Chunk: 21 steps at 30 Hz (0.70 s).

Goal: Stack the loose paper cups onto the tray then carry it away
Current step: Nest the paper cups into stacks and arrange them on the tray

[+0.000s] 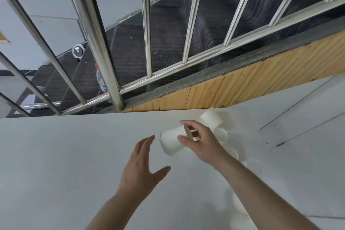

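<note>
While pinched between thumb and fingers of the right hand (200, 141), lies sideways above the white table (65, 164): a white paper cup (170, 143), long axis running from lower left to upper right, wide end pointing lower left toward the left hand (141, 170), narrow end hidden in the grip. Held against the same palm, a small brown cardboard piece (192, 133); cannot tell what it is. Hovers just beside the cup with fingers straight and spread, holding nothing. Scattered behind and below the right forearm, more loose cups (211, 119), one tipped on its side near the table's far edge. Beyond, a steel railing (93, 30) over dark stairs.
</note>
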Motion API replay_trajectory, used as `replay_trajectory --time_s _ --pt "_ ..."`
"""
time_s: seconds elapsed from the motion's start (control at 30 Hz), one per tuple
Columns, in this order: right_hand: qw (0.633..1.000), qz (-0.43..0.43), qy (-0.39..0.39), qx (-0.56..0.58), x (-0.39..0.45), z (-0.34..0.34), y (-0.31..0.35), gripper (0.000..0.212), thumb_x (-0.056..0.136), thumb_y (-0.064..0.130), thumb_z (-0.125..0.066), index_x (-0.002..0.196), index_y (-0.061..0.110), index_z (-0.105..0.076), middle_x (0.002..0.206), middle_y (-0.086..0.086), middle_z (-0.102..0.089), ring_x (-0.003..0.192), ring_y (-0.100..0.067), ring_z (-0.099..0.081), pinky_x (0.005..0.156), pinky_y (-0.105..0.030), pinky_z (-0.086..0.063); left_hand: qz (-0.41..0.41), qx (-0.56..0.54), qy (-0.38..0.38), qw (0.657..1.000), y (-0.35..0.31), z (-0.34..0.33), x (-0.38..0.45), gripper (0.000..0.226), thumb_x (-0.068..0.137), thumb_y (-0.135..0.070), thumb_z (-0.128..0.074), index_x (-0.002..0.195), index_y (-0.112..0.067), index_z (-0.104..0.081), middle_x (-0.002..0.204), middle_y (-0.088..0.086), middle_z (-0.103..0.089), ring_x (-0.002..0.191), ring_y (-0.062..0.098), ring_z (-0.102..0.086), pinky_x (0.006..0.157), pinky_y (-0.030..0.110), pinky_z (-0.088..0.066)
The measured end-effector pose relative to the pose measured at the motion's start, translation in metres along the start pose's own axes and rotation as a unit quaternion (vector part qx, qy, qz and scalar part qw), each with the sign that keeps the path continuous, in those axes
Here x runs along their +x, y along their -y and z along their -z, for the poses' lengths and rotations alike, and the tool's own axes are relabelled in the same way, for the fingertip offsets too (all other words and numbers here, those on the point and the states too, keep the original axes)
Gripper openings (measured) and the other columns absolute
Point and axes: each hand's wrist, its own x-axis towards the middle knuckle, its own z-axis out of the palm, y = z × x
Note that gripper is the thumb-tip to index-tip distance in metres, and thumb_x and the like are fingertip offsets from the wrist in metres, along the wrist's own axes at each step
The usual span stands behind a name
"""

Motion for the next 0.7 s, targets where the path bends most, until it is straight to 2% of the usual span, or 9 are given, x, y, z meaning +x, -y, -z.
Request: replay_trajectory --time_s 0.1,0.2,0.27,0.33,0.43,0.53,0.6,0.7 --pt "0.991 -0.048 0.023 0.119 -0.038 -0.005 0.007 0.033 0.088 0.021 -0.07 0.118 0.034 -0.064 0.103 0.009 -0.06 0.09 -0.007 -0.062 0.081 -0.03 -0.057 -0.042 -0.053 0.02 0.998 -0.003 -0.002 -0.008 0.088 0.068 -0.044 -0.081 0.139 -0.034 -0.031 0.133 -0.024 -0.036 0.115 -0.006 -0.044 0.085 0.016 -0.048" --pt "0.979 -0.091 0.034 0.181 -0.059 -0.008 0.004 0.032 0.091 0.014 -0.065 0.12 0.028 -0.063 0.095 0.01 -0.056 0.086 -0.005 -0.063 0.086 -0.034 -0.057 -0.064 -0.102 0.025 0.992 -0.007 -0.007 -0.016 0.073 0.069 -0.036 -0.082 0.128 -0.031 -0.04 0.127 -0.024 -0.046 0.113 -0.009 -0.048 0.079 0.011 -0.047" --pt "0.972 -0.108 0.045 0.203 -0.064 -0.007 -0.002 0.032 0.092 0.015 -0.064 0.123 0.026 -0.062 0.1 0.007 -0.06 0.092 -0.008 -0.064 0.09 -0.038 -0.056 -0.065 -0.119 0.034 0.99 -0.007 -0.01 -0.02 0.066 0.069 -0.033 -0.082 0.122 -0.031 -0.042 0.121 -0.022 -0.049 0.111 -0.007 -0.051 0.078 0.013 -0.048" --pt "0.974 -0.117 0.048 0.19 -0.066 -0.007 -0.01 0.034 0.092 0.019 -0.066 0.124 0.028 -0.06 0.116 0.002 -0.062 0.102 -0.013 -0.065 0.091 -0.037 -0.056 -0.063 -0.108 0.034 0.992 -0.005 -0.013 -0.023 0.064 0.068 -0.03 -0.082 0.118 -0.035 -0.042 0.116 -0.019 -0.049 0.108 -0.002 -0.052 0.076 0.014 -0.048" --pt "0.99 -0.121 -0.012 0.074 -0.058 -0.005 -0.026 0.035 0.088 0.033 -0.069 0.121 0.034 -0.059 0.12 0.01 -0.061 0.106 -0.006 -0.062 0.092 -0.031 -0.054 -0.022 -0.019 0.031 0.999 0.003 -0.013 -0.021 0.064 0.071 -0.028 -0.077 0.126 -0.029 -0.045 0.118 -0.012 -0.047 0.109 0.01 -0.047 0.084 0.02 -0.043" --pt "0.982 -0.088 -0.083 -0.142 -0.045 0.006 -0.043 0.043 0.089 0.035 -0.067 0.129 0.028 -0.054 0.125 0.013 -0.054 0.113 -0.005 -0.054 0.098 -0.025 -0.043 0.037 0.097 0.067 0.992 0.012 -0.011 -0.02 0.068 0.076 -0.026 -0.067 0.137 -0.03 -0.037 0.129 -0.006 -0.043 0.118 0.019 -0.036 0.093 0.028 -0.041" --pt "0.962 -0.054 -0.081 -0.256 -0.033 0.012 -0.049 0.049 0.09 0.033 -0.064 0.136 0.022 -0.049 0.129 0.004 -0.05 0.12 -0.014 -0.049 0.097 -0.026 -0.042 0.037 0.144 0.083 0.985 0.019 -0.014 -0.021 0.07 0.077 -0.024 -0.062 0.14 -0.031 -0.034 0.132 -0.005 -0.041 0.122 0.021 -0.033 0.094 0.028 -0.042" --pt "0.93 -0.059 -0.045 -0.361 -0.014 0.016 -0.051 0.052 0.092 0.032 -0.058 0.14 0.022 -0.041 0.14 0.001 -0.039 0.128 -0.021 -0.038 0.095 -0.035 -0.046 0.035 0.184 0.112 0.976 0.024 -0.021 -0.023 0.073 0.079 -0.023 -0.059 0.144 -0.031 -0.027 0.136 -0.007 -0.037 0.126 0.02 -0.031 0.096 0.027 -0.038"
